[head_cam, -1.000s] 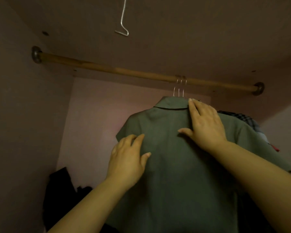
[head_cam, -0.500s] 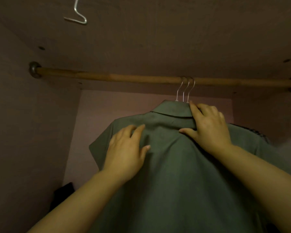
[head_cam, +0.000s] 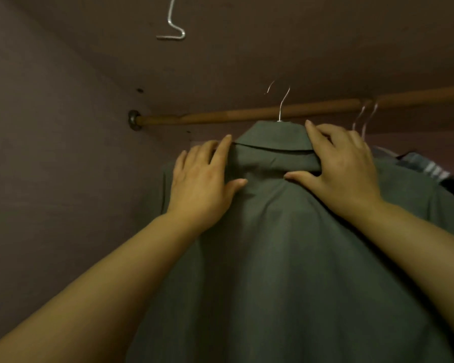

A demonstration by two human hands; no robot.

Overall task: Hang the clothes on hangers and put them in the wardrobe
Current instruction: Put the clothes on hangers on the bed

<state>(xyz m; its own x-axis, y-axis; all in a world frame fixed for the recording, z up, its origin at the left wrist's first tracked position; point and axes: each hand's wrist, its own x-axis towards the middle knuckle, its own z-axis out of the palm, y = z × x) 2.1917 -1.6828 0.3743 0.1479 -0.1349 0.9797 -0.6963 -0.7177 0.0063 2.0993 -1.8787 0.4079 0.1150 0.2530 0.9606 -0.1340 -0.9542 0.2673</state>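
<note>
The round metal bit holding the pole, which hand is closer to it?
Left. The left hand rests on the green shirt below-right of the bracket; the right hand is farther right, past the collar.

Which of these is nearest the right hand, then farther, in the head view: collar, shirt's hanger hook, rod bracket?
1. Collar: under the right hand, touching it.
2. Hanger hook: up and left, above the collar.
3. Rod bracket: far left, on the wall.
</note>
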